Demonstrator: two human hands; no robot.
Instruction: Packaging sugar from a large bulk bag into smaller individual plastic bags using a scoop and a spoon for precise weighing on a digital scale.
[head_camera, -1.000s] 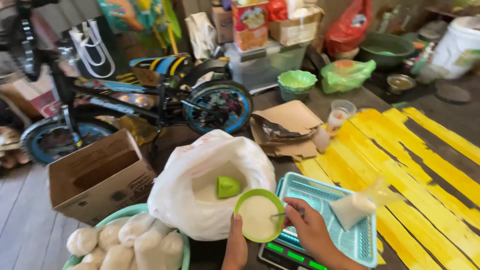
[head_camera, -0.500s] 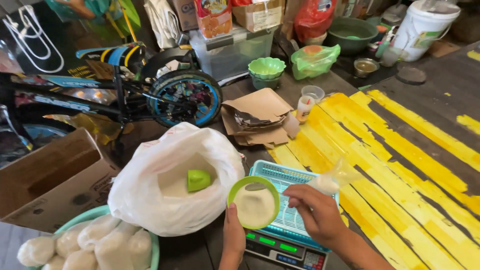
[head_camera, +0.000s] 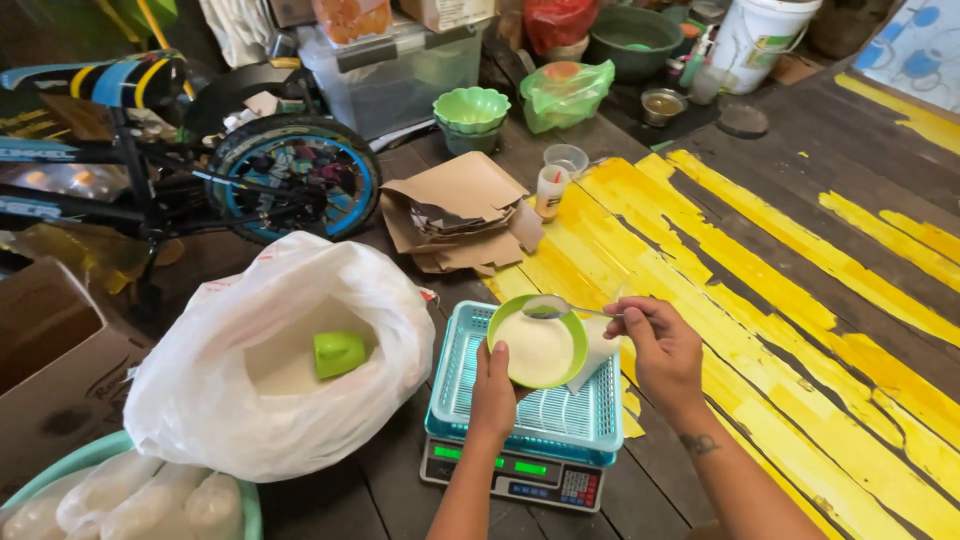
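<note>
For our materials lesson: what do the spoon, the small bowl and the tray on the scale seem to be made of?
Spoon in the right hand: probably metal, shiny grey glints. Green-rimmed bowl in the left hand: likely plastic, smooth, evenly coloured rim. Turquoise tray: plastic, moulded slotted walls, matt finish.

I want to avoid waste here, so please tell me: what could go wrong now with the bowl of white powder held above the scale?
1. The left hand holds the green bowl tilted and nearly full; powder may slide over its rim onto the blue tray.
2. The right hand has a light grip on the spoon; it could tip and scatter powder.
3. The big white bag lies open beside the scale; an elbow might knock it.
</note>
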